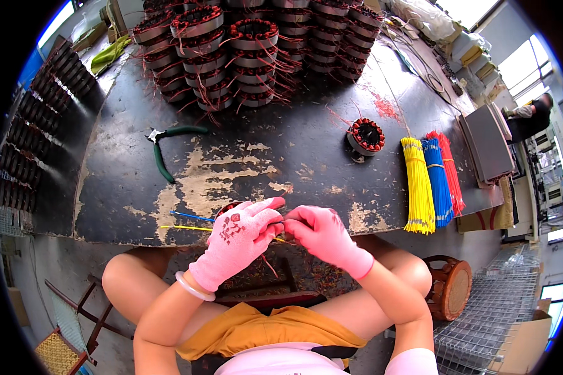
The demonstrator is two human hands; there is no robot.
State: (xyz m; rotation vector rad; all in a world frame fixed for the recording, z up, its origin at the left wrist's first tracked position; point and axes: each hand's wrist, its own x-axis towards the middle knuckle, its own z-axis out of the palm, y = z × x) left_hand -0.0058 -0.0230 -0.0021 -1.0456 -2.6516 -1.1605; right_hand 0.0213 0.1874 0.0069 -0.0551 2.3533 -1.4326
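Pink-gloved, your left hand [241, 234] and right hand [324, 232] met at the front edge of the worn black worktable [319, 181].
Both closed to narrow fingertip pinches, just beside each other; what lay between the fingertips could not be told. One round, red-wound core [226, 209] showed partly behind your left hand, where a slim blue wire [192, 216] and a slim yellow wire [189, 227] projected leftward. Green-handled metal pliers [155, 135] lay beyond.
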